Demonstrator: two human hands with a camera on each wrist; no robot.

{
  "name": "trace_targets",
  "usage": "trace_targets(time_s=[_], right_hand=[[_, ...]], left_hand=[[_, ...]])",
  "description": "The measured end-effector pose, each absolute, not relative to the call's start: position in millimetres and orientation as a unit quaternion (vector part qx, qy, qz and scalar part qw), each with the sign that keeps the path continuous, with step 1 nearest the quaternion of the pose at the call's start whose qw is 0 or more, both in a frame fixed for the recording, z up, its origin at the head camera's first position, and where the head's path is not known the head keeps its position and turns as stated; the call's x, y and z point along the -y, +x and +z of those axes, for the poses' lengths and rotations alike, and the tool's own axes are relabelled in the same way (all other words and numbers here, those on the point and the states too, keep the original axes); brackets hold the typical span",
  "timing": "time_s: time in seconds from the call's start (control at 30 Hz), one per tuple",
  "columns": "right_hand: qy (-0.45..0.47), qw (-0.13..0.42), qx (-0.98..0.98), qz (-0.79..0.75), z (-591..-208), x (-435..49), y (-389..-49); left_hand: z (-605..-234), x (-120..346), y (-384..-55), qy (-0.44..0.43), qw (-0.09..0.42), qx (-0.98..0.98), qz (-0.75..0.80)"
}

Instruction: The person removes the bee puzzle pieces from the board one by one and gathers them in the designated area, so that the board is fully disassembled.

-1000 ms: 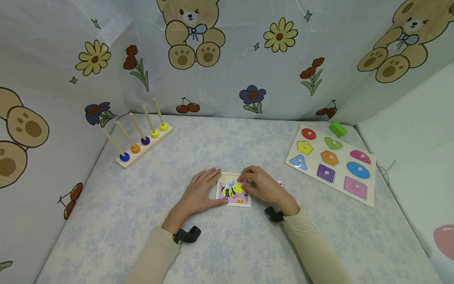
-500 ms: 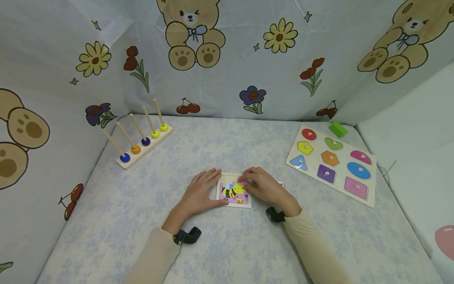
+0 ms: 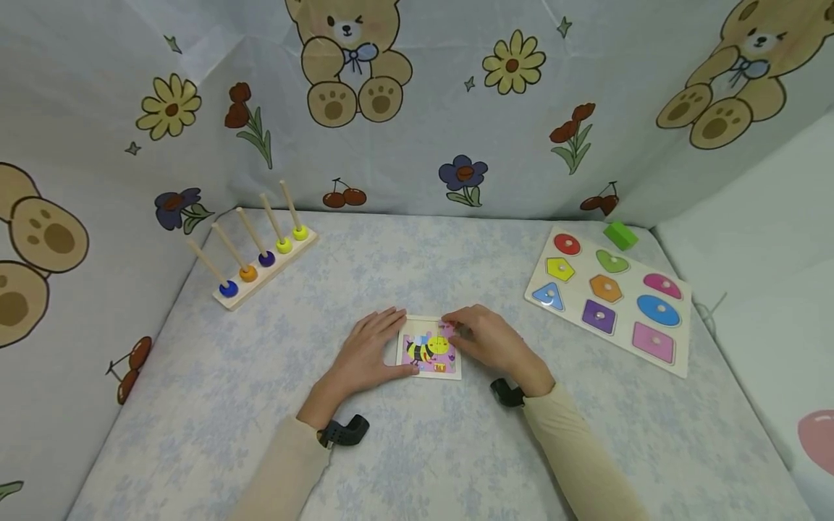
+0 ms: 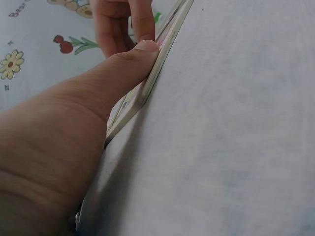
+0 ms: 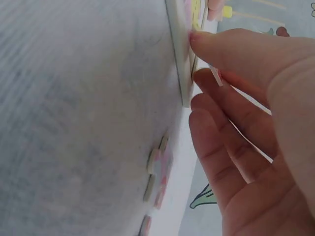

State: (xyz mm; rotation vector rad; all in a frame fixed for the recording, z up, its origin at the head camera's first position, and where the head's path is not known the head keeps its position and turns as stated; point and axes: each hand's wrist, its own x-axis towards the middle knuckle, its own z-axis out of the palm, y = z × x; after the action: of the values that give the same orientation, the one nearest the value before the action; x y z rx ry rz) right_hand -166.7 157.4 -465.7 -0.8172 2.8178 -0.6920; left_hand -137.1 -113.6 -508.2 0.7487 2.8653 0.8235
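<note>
A small wooden jigsaw puzzle tray (image 3: pixel 422 326) with a yellow-and-black bee picture lies on the table. Bare wood shows along its upper left. My left hand (image 3: pixel 368 354) steadies it with straight fingers at the upper left corner and the thumb (image 4: pixel 142 51) on the near edge. Over the upper right corner, my right hand (image 3: pixel 491 344) pinches a pink puzzle piece (image 3: pixel 447 328). The right wrist view shows a thin edge of this piece (image 5: pixel 216 75) among the fingers, with the thumb tip against the tray's rim.
Loose puzzle pieces (image 5: pixel 158 172) lie on the table by the right hand, hidden in the head view. A peg stacker (image 3: pixel 267 269) with coloured beads stands back left. At right lie a shape board (image 3: pixel 573 289) and a green block (image 3: pixel 620 236).
My right hand has shifted slightly right, and more of the pink piece shows at the tray's upper right corner. Loose pieces beyond that hand have gone out of sight. The left hand stays put.
</note>
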Motion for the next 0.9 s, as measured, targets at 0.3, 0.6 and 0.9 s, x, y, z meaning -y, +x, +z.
trace_targets(time_s=[0.3,0.6,0.9], right_hand=[[-0.277,0.023,-0.932,-0.231,-462.9,-166.5,-164.1],[-0.245,0.015,-0.93,-0.272,-458.8,-195.9,-163.2],[-0.23,0.012,-0.934,-0.274,-453.2,-225.2,-162.0]], left_hand=[[-506.7,112.8,-136.4,0.242,0.035,-0.932,0.269],[-506.4,113.6,-136.2,0.241,0.031,-0.933,0.267],[-506.2,112.8,-135.9,0.242,0.038,-0.932,0.266]])
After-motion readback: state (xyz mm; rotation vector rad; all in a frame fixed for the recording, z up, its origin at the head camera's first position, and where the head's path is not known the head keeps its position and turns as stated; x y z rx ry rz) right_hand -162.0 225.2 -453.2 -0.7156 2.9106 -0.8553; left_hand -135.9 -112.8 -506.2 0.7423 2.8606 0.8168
